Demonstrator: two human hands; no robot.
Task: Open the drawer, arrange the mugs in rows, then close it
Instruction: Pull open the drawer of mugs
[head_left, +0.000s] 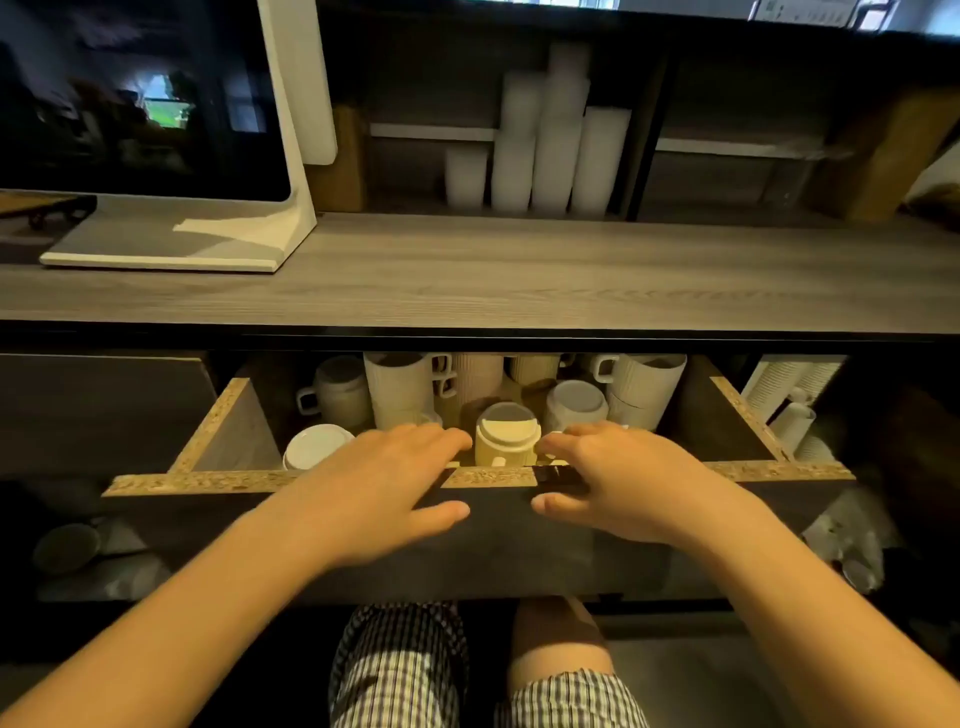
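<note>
Resting on the front edge of the drawer (488, 477), the left hand (384, 483) and right hand (618, 483) lie flat with fingers spread, each grip loose and holding nothing. The drawer is pulled partway out under the worktop (519, 270). Inside sit the mugs (506, 434), some upside down, some stacked, all mixed up. They look hard, smooth and easy to break, and probably a bit heavy. A handle or the round side is a good place to hold. The worktop hangs low over the back mugs, so room to lift there is small.
</note>
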